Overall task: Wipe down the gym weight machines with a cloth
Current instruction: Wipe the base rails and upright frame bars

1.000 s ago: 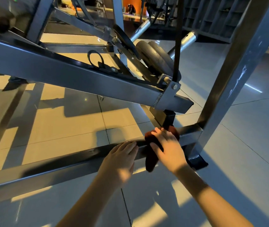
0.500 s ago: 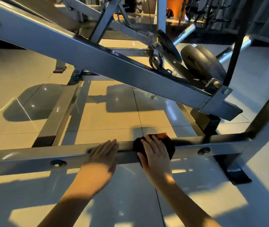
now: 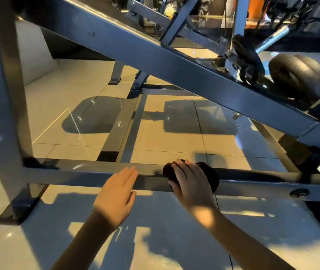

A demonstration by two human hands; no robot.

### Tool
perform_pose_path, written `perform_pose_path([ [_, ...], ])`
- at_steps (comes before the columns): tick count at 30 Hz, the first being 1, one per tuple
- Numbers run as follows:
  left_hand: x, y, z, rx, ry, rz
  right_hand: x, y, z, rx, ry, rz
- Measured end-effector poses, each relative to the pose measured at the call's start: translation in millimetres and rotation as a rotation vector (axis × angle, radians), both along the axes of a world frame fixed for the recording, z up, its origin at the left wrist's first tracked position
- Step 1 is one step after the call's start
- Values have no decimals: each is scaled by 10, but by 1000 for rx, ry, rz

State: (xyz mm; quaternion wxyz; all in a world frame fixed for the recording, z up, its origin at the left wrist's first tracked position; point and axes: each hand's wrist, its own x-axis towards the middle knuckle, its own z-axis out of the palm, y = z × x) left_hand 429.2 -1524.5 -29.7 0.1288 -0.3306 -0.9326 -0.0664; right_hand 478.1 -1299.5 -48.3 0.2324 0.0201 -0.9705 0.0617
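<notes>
Left hand [image 3: 116,193] lies flat with straight, closed fingers, its tips on the low horizontal grey steel frame bar [image 3: 67,173]. It holds nothing and looks like a brace for leaning in. Just right of it, the right hand [image 3: 191,184] curls over the dark bunched cloth [image 3: 211,177] and presses it onto the bar's top and near face, probably so that one stroke cleans both.

Left of the left hand [image 3: 116,193], the low grey steel base bar [image 3: 77,176] runs bare to a grey upright post [image 3: 3,94]. Right of the right hand [image 3: 191,184] and its dark cloth [image 3: 211,176], a round bolt head [image 3: 299,192] protrudes. A slanted grey steel beam [image 3: 155,61] overhangs open tiled floor [image 3: 174,137] beyond.
</notes>
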Motion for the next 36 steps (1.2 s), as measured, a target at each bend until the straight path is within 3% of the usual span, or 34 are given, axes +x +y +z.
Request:
perform_pose_path([
  [8, -7, -391, -118, 188, 46, -58, -301, -471, 132, 140, -188, 71],
  [16, -114, -773, -90, 135, -11, 142, -561, -940, 305, 34, -193, 232],
  [23, -305, -1268, -80, 147, -75, 288, -783, -1199, 384, 110, -489, 236],
  [36, -505, -1532, -275, 66, -114, 347, -1133, -1763, 387, 0, -428, 415],
])
